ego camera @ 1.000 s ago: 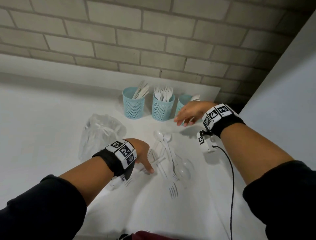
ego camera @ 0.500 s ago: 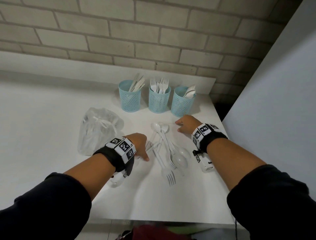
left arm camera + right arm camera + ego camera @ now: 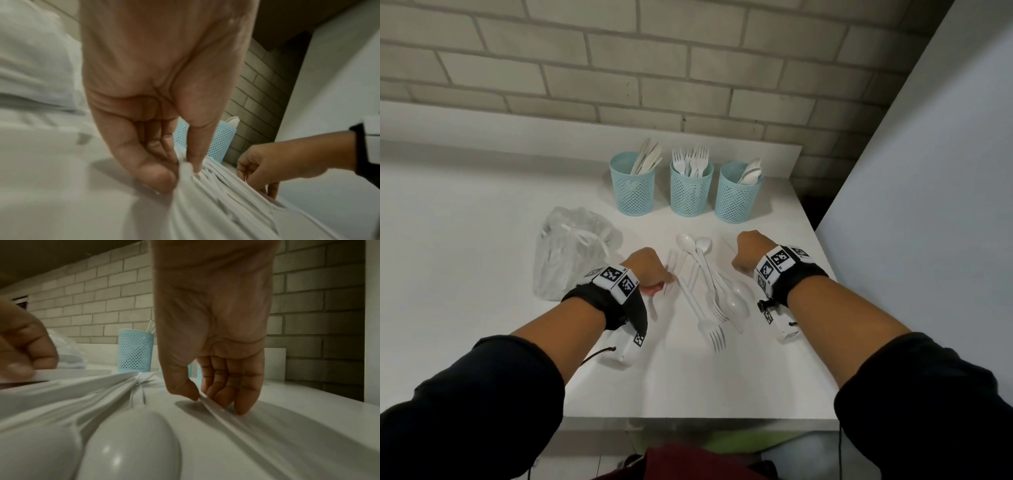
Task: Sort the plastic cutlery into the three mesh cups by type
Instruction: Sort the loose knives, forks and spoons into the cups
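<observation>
Three blue mesh cups stand in a row at the back: the knife cup (image 3: 633, 192), the fork cup (image 3: 691, 195) and the spoon cup (image 3: 736, 200). A loose pile of white forks and spoons (image 3: 705, 291) lies between my hands. My left hand (image 3: 661, 281) is at the pile's left edge; in the left wrist view its thumb and fingers (image 3: 185, 164) pinch the end of a white piece. My right hand (image 3: 736, 265) is at the pile's right edge, where thumb and fingers (image 3: 202, 398) pinch a thin white handle (image 3: 213, 408) lying on the table. I cannot tell the kind of either piece.
A crumpled clear plastic bag (image 3: 571, 250) lies left of my left hand. The white table (image 3: 688, 387) ends close to my body and just right of my right wrist. A brick wall runs behind the cups, and a pale panel stands at the right.
My right hand has come back from the spoon cup to the pile's right edge and closed on a thin handle. My left hand stayed at the pile's left edge.
</observation>
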Demonstrator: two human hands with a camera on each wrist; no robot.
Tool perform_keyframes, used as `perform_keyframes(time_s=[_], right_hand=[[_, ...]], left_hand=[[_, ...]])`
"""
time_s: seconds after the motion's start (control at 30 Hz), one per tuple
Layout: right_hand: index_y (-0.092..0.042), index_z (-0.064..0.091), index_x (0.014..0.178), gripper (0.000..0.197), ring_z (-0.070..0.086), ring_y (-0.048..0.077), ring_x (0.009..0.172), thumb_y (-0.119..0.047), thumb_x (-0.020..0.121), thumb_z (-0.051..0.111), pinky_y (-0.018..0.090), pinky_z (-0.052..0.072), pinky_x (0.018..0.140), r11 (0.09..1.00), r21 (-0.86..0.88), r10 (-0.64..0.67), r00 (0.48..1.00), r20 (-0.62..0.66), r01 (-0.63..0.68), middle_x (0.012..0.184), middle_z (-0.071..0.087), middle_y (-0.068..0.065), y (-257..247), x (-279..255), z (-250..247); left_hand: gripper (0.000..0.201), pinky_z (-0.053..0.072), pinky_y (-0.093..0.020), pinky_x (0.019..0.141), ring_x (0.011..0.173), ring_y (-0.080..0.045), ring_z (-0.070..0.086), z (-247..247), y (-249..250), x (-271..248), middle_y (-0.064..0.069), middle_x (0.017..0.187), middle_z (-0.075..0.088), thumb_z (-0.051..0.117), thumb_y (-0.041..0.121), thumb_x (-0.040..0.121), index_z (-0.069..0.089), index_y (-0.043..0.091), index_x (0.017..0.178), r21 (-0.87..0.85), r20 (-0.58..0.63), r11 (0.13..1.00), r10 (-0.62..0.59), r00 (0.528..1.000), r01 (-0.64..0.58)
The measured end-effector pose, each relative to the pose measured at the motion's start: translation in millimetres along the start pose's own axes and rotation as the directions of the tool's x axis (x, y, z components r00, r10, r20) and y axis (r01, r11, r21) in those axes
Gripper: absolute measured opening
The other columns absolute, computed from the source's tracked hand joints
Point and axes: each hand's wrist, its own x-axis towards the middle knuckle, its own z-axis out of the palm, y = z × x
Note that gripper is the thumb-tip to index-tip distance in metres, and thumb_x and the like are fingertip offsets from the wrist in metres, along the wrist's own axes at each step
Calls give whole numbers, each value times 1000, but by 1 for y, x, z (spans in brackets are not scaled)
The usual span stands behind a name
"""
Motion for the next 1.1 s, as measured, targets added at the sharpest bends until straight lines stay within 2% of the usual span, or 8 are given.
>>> perform_keyframes(time_s=[0.1, 0.27, 0.4, 0.6, 0.7, 0.8, 0.97, 1.1], right_hand=[[-5, 51, 80, 3, 62, 30, 92, -6, 83, 51, 28, 47, 69, 999, 51, 7, 1000, 22, -8, 95, 58, 11, -3, -7, 6], [-1, 56, 94, 15, 57, 28, 91, -9, 85, 49, 27, 44, 70, 973, 228, 10, 998, 69, -26, 92, 51, 9, -6, -8, 6], [-6, 57, 73, 14, 57, 24, 75, -6, 83, 49, 25, 42, 62, 888, 458, -1, 993, 117, -53, 83, 62, 12, -13, 2, 4], [-13, 41, 62, 34, 49, 22, 72, -26, 91, 52, 27, 38, 66, 771, 632, 28, 995, 95, -82, 76, 50, 7, -33, 14, 11], [-5, 57, 83, 33, 58, 26, 88, -37, 86, 62, 30, 43, 74, 771, 633, 28, 997, 75, -70, 89, 59, 12, -41, 20, 15], [1, 59, 112, 43, 61, 31, 105, -30, 83, 68, 32, 47, 84, 779, 623, 62, 998, 34, -69, 114, 63, 16, -47, 23, 16], [-2, 60, 88, 23, 64, 28, 90, -19, 78, 71, 25, 45, 62, 780, 615, 81, 993, 87, -118, 103, 66, 15, -57, 28, 13], [-10, 48, 65, 26, 57, 24, 72, -20, 79, 69, 25, 41, 52, 770, 627, 69, 992, 105, -120, 82, 60, 10, -61, 34, 12]], left_hand=[[40, 42, -25, 63, 50, -17, 48, 1, 4, 4, -3, 51, 50, 63, 24, 85, 47, 10, 51, -29, -75, 999, -18, 997, 16], [37, 43, -29, 73, 89, -28, 61, 7, 12, 9, -13, 85, 62, 66, 31, 84, 46, 7, 63, -26, -157, 999, -25, 987, 21], [42, 40, -27, 72, 100, -29, 62, 11, 19, 11, -17, 102, 66, 70, 38, 80, 44, 9, 63, -9, -199, 1000, -1, 980, -1], [58, 38, -26, 76, 109, -27, 58, 14, 30, 15, -13, 116, 61, 73, 41, 77, 54, 0, 113, 44, -252, 999, 4, 968, 7], [29, 41, -24, 71, 99, -25, 61, 11, 38, 17, -8, 98, 62, 70, 27, 80, 57, 3, 89, 35, -219, 999, -26, 975, 35], [34, 36, -19, 51, 60, -16, 53, 7, 39, 22, -2, 60, 50, 68, 20, 79, 43, 11, 57, -57, -170, 995, -90, 981, 81], [40, 33, -20, 47, 45, -12, 42, 6, 39, 29, -1, 48, 45, 63, 17, 79, 39, 13, 47, -90, -166, 990, -120, 979, 106], [42, 29, -20, 46, 66, -19, 48, 5, 37, 36, -1, 54, 43, 64, 25, 85, 39, 12, 54, -98, -198, 994, -59, 979, 40]])
